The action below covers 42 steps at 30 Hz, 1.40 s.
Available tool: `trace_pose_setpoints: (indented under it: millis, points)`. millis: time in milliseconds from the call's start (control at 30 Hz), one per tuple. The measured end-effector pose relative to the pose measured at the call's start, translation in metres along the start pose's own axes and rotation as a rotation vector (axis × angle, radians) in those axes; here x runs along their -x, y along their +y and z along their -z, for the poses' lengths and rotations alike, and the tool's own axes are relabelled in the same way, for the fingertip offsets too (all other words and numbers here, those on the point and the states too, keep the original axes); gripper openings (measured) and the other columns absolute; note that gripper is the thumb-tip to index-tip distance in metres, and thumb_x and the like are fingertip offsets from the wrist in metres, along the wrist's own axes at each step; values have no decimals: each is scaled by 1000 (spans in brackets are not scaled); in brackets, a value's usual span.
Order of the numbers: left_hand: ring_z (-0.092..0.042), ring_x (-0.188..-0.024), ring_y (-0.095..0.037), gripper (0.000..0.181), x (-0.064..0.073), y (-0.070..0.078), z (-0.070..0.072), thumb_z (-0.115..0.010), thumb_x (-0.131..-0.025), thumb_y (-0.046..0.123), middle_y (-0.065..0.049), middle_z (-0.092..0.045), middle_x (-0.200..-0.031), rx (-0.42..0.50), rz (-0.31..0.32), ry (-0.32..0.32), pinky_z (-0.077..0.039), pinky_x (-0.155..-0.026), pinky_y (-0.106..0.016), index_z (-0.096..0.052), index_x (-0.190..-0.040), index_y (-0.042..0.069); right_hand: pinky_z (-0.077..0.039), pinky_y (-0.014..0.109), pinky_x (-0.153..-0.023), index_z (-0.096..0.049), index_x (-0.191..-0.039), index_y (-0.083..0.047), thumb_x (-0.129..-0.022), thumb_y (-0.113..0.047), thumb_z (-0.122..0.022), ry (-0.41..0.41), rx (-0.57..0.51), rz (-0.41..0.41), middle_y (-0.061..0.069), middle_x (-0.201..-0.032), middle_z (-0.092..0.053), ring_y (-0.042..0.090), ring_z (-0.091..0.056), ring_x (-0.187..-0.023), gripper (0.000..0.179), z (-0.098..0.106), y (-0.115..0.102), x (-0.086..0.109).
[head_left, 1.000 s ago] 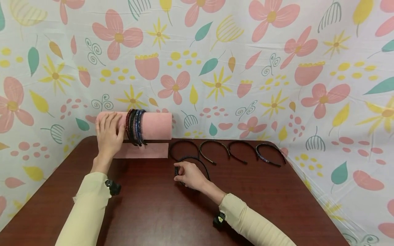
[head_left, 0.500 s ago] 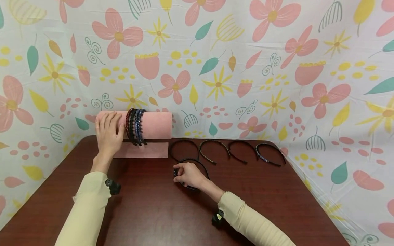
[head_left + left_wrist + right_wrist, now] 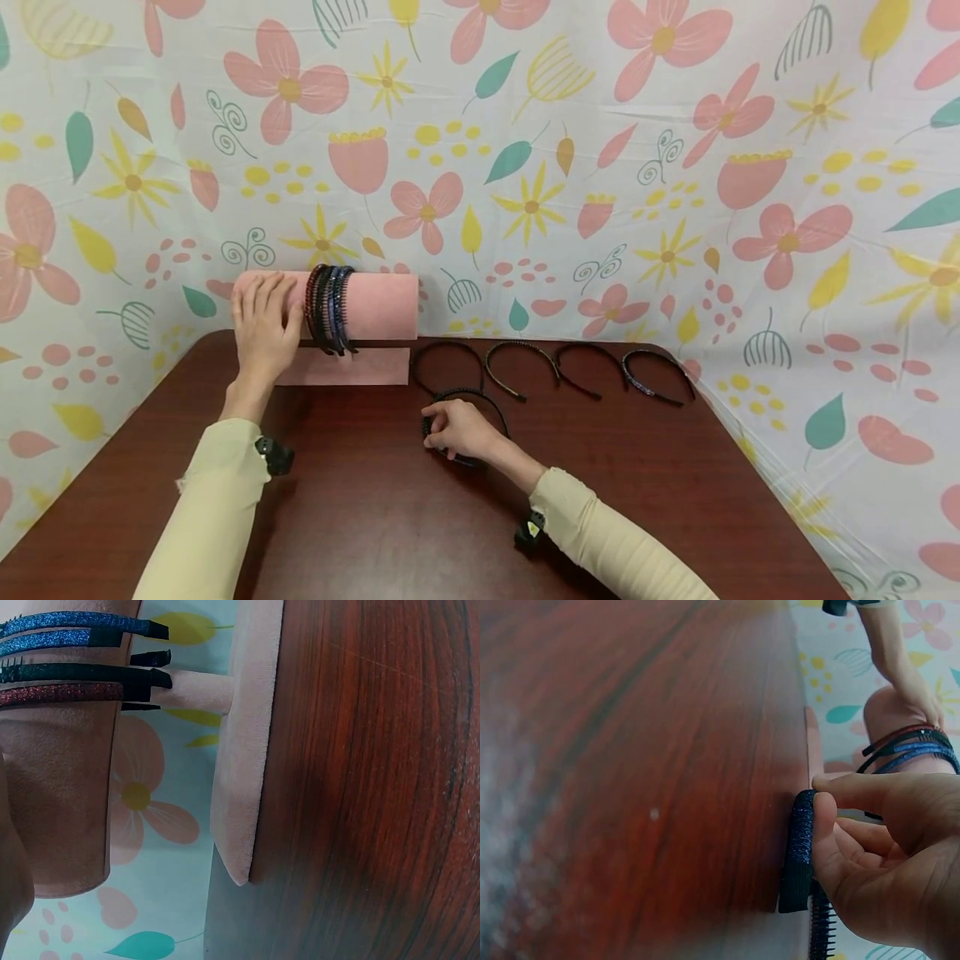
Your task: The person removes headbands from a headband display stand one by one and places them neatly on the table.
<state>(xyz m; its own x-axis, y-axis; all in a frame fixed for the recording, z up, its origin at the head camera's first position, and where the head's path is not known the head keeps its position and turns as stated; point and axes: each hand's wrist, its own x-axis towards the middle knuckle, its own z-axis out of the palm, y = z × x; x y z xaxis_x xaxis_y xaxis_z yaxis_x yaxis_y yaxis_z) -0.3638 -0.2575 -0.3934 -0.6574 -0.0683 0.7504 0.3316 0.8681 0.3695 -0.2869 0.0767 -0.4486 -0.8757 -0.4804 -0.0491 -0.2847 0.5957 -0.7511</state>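
My left hand (image 3: 264,327) rests on the left end of a pink padded roll (image 3: 381,307), its fingers lying over the surface. The roll belongs to a headband stand with a flat pink base (image 3: 375,367). Several glittery toothed headbands (image 3: 330,308), red, dark and blue, sit round the roll to the right of that hand. My right hand (image 3: 463,429) pinches one end of a dark headband (image 3: 497,406) between thumb and fingers, just above the table. Blue glitter on this headband (image 3: 801,832) shows in the right wrist view; the hand hides part of it.
Along the table's back edge lie several more headbands, including a plain dark one (image 3: 448,345), a gold-toned one (image 3: 498,379), another dark one (image 3: 592,354) and a blue-glitter one (image 3: 652,354). A flowered cloth (image 3: 525,108) hangs behind the dark wooden table (image 3: 360,500).
My right hand has shifted very slightly left, turning the pinched headband a little; its near side now shows below the hand. The left hand stays on the roll.
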Motion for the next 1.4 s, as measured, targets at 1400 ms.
trace_pose_setpoints:
  millis: [1400]
  points:
    - [-26,-146,-32,46,0,0,-2,-42,-103,35,-13,-43,-151,4,-9,19,1,-125,-49,-51,-140,9,-50,28,-48,-63,-126,-10,-95,-23,-67,48,-27,55,6,-91,-67,34,-65,-72,33,28,-13,1]
